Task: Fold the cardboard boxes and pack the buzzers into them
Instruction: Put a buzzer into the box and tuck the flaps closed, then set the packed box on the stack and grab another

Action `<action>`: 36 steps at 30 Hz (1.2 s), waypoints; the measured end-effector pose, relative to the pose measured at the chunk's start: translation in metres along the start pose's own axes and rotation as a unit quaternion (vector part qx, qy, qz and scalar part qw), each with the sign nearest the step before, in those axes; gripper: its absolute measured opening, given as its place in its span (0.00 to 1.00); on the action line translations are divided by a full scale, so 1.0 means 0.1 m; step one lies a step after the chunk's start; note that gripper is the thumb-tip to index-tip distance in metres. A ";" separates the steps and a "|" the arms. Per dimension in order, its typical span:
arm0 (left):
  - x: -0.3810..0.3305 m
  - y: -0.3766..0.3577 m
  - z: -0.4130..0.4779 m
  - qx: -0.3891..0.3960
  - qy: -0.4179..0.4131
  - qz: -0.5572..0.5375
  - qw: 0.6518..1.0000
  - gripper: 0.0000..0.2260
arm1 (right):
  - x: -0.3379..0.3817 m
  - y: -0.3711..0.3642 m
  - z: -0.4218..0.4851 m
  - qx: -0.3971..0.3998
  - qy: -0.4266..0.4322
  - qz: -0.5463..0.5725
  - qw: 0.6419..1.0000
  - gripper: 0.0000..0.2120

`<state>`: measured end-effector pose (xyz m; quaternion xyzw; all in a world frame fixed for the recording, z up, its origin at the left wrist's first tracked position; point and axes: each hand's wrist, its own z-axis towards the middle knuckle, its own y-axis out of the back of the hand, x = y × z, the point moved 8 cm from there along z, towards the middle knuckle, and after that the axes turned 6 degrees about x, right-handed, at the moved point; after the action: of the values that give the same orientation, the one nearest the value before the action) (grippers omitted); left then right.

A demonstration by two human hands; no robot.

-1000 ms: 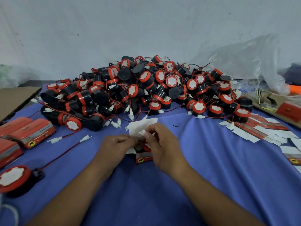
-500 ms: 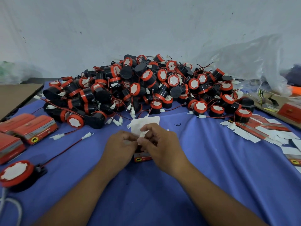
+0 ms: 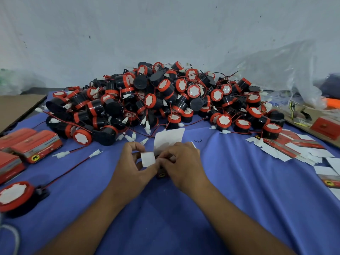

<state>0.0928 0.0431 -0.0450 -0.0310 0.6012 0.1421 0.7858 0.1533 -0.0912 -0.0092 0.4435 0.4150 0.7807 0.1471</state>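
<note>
Both forearms reach forward and the hands meet: left hand (image 3: 131,163) and right hand (image 3: 184,162), fingers curled, apparently pinching a box (image 3: 169,138) between them.

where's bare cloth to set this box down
Widest bare blue cloth: between the right hand and the flat box blanks. Smaller patch, crossed by a wire, between the left hand and the packed boxes. Crowded: buzzer pile behind the held box.

I see a pale scuffed wall (image 3: 165,30) at the back, a blue cloth (image 3: 239,199) spread below it, brown board (image 3: 16,107) at left, crumpled clear plastic (image 3: 276,70) at right
</note>
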 end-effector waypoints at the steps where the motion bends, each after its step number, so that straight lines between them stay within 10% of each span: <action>1: -0.01 0.00 0.00 -0.003 -0.007 0.005 1.000 0.23 | -0.01 0.00 0.00 -0.002 -0.003 -0.001 1.000 0.08; 8: -0.17 0.01 -0.04 -0.027 -0.081 0.052 0.995 0.22 | -0.08 -0.15 0.00 0.078 0.007 -0.093 0.993 0.23; 17: -0.10 -0.24 0.01 0.069 -0.083 0.281 0.954 0.15 | -0.05 -0.01 -0.12 0.153 0.124 -0.008 0.980 0.15; 21: -0.07 -0.24 0.07 0.063 -0.064 0.276 0.957 0.17 | -0.08 0.22 -0.07 0.068 0.142 0.067 0.985 0.11; 26: -0.09 -0.19 0.07 0.036 -0.040 0.238 0.970 0.16 | -0.75 0.55 0.04 -0.138 -0.092 0.179 0.970 0.10; 29: -0.04 -0.14 0.10 0.019 -0.014 0.174 0.984 0.09 | -0.84 0.30 0.06 -0.059 -0.141 0.366 0.918 0.12; 34: -0.08 -0.13 0.10 0.010 -0.029 0.147 0.989 0.13 | -0.66 -0.05 0.06 0.075 -0.084 0.332 0.936 0.00; 36: -0.06 -0.11 0.10 0.006 -0.032 0.148 0.988 0.17 | -0.69 -0.09 0.06 0.086 -0.091 0.356 0.926 0.15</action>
<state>0.1036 0.0337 -0.0376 0.0679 0.5743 0.2545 0.7751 0.1962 -0.1238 -0.0536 0.6423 0.2804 0.6990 -0.1421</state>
